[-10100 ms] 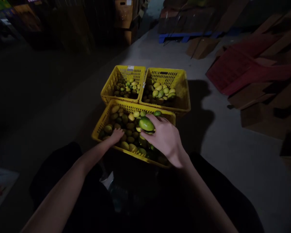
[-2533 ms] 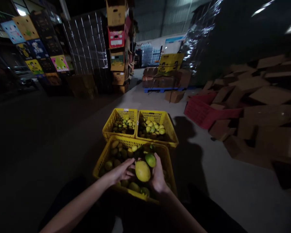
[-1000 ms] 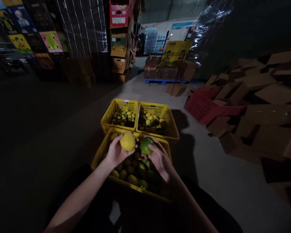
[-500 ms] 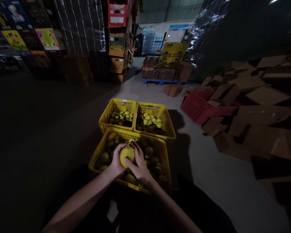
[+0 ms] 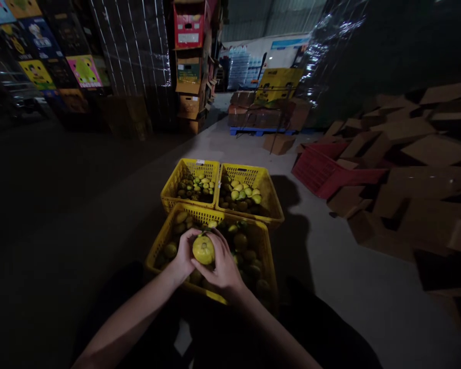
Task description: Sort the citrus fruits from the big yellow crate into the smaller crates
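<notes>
A round yellow fruit (image 5: 203,249) is held between both hands above the nearest yellow crate (image 5: 155,249), which is filled with several green and yellow fruits. My left hand (image 5: 183,253) cups the fruit from the left, fingers wrapped round it. My right hand (image 5: 223,264) grips it from the right and above, fingers curled over its top. Two more yellow crates stand side by side just behind: the far left crate (image 5: 171,186) and the far right crate (image 5: 271,199), both holding fruit.
Flattened cardboard boxes (image 5: 418,164) and a red crate (image 5: 322,171) lie at the right. A blue pallet with cartons (image 5: 261,120) stands behind. Stacked boxes (image 5: 190,61) and wrapped pallets rise at the back left. Grey concrete floor (image 5: 349,277) stretches to the right.
A second ago each hand held its own fruit, yellow in the left, green in the right. The green fruit is gone from my right hand, and both hands now grip the yellow one.
</notes>
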`<state>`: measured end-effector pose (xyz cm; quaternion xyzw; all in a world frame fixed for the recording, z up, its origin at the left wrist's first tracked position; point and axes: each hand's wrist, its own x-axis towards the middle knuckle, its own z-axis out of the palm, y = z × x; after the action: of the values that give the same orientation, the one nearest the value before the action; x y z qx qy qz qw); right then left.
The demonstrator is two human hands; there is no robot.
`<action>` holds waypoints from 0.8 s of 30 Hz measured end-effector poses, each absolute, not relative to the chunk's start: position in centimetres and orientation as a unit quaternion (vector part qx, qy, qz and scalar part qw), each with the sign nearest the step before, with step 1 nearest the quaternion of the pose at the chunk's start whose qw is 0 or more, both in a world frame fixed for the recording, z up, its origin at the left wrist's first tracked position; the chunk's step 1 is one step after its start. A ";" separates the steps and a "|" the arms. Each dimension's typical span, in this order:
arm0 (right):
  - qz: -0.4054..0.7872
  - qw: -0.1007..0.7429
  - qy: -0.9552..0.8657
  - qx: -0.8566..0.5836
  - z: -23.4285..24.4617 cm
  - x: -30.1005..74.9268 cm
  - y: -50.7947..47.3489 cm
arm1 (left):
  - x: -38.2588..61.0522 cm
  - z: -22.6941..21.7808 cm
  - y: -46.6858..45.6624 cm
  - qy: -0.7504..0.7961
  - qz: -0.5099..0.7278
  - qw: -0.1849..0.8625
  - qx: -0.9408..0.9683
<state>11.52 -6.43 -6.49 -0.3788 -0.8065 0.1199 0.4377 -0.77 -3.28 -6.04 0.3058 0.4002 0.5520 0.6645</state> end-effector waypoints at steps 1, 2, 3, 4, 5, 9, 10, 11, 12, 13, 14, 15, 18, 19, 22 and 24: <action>0.112 0.440 -0.803 -0.386 -6.3 11.7 -6.4 | -0.7 -5.6 -3.2 0.390 0.545 0.691 0.272; 0.105 0.442 -0.798 -0.396 -6.0 12.0 -6.3 | -0.7 -5.2 -3.2 0.374 0.531 0.722 0.238; 0.097 0.447 -0.790 -0.409 -5.7 12.4 -6.1 | -0.7 -4.7 -3.1 0.356 0.515 0.750 0.215; 0.091 0.453 -0.780 -0.422 -5.4 12.8 -6.0 | -0.7 -4.3 -3.0 0.342 0.503 0.764 0.213; 0.087 0.460 -0.769 -0.435 -5.1 13.2 -5.8 | -0.7 -4.0 -2.8 0.336 0.500 0.766 0.223; 0.080 0.495 -0.724 -0.474 -3.8 15.1 -5.0 | -1.2 -3.4 -2.4 0.400 0.575 0.604 0.379; 0.078 0.499 -0.715 -0.483 -3.5 15.4 -4.8 | -1.4 -3.4 -2.4 0.419 0.585 0.533 0.445; 0.074 0.500 -0.709 -0.492 -3.3 15.7 -4.7 | -1.5 -3.3 -2.5 0.429 0.583 0.466 0.509; 0.071 0.499 -0.706 -0.498 -3.1 16.0 -4.7 | -1.7 -3.3 -2.7 0.430 0.575 0.408 0.563; 0.069 0.495 -0.705 -0.504 -2.9 16.1 -4.7 | -1.8 -3.2 -2.8 0.426 0.565 0.368 0.603; 0.068 0.490 -0.705 -0.508 -2.7 16.2 -4.7 | -1.9 -3.2 -3.0 0.419 0.556 0.345 0.630; 0.069 0.487 -0.705 -0.510 -2.6 16.2 -4.8 | -1.9 -3.1 -3.2 0.411 0.550 0.333 0.646; 0.081 0.490 -0.703 -0.509 -2.3 16.1 -4.9 | -1.9 -3.1 -3.4 0.389 0.545 0.326 0.667; 0.086 0.493 -0.701 -0.508 -2.3 16.0 -5.0 | -1.9 -3.2 -3.4 0.384 0.547 0.326 0.668; 0.119 0.506 -0.694 -0.499 -2.1 16.0 -4.8 | -1.9 -3.2 -3.1 0.377 0.556 0.351 0.652; 0.173 0.516 -0.679 -0.492 -1.9 16.1 -4.7 | -1.9 -3.0 -3.0 0.375 0.558 0.407 0.618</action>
<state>16.14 -4.72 -1.92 -0.4921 -0.6792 0.1734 0.5162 -1.91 -3.01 -3.05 0.6181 0.3754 0.5584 0.4066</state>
